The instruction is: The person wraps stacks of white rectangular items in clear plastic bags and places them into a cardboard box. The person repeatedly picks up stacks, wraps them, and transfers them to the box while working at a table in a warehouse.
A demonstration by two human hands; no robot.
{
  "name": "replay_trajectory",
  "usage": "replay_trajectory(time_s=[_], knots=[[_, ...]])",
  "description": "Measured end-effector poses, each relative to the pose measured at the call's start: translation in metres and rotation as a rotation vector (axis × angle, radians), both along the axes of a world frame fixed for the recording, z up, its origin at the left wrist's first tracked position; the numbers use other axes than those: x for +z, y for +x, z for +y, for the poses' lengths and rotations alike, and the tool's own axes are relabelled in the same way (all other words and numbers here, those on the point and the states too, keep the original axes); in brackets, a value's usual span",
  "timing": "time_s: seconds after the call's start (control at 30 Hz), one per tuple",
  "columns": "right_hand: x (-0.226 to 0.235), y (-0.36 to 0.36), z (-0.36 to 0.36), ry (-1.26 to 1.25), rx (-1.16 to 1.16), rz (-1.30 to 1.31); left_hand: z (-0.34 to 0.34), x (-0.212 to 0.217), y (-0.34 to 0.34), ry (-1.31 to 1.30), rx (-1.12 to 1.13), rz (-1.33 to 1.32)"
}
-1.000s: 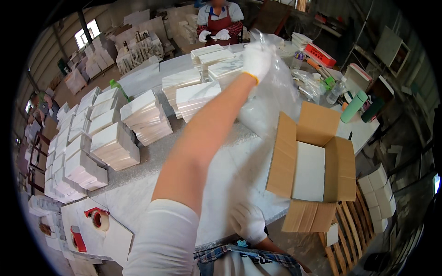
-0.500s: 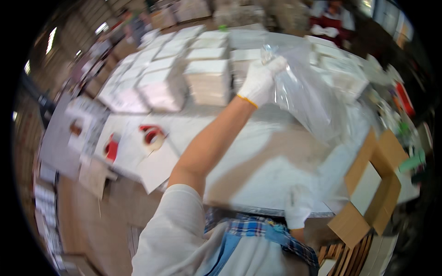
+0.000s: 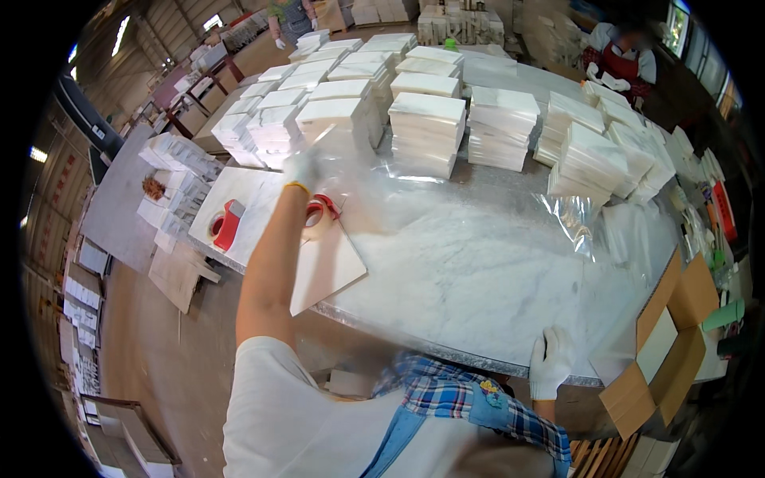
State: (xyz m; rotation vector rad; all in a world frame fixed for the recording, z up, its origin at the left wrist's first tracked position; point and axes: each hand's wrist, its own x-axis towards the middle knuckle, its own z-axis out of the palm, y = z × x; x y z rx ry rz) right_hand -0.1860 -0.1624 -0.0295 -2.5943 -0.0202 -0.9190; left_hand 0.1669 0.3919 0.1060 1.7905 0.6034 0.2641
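Note:
My left hand (image 3: 300, 169), in a white work glove with a yellow cuff, reaches out over the left part of the table, blurred by motion. From it a clear plastic sheet (image 3: 351, 171) trails to the right, smeared and see-through, in front of the stacked white tiles (image 3: 336, 111). My right hand (image 3: 551, 357), also gloved, lies flat on the near edge of the white-dusted table (image 3: 462, 279), fingers stretched out and holding nothing. More clear plastic (image 3: 572, 219) lies on the table's right side, beside tile stacks (image 3: 590, 163).
Two red tape dispensers (image 3: 229, 225) (image 3: 319, 211) sit at the left, one by a loose white tile (image 3: 327, 267). An open cardboard box (image 3: 677, 350) stands at the right corner. Co-workers (image 3: 625, 60) (image 3: 291, 20) are beyond the table.
My left hand has swept from the middle right to the left, drawing plastic with it. The right hand stays at the table's near edge. The view has shifted.

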Motion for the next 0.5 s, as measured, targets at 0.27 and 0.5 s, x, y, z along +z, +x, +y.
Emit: replay_trajectory(time_s=[0.27,0.5], knots=[[-0.008,-0.006,0.001,-0.024,-0.098,0.11,0.099,-0.029,0.015,0.263,0.158,0.045],[0.021,0.013,-0.004,0.173,-0.225,0.207,0.066,-0.023,0.003,0.681,0.475,-0.066]])
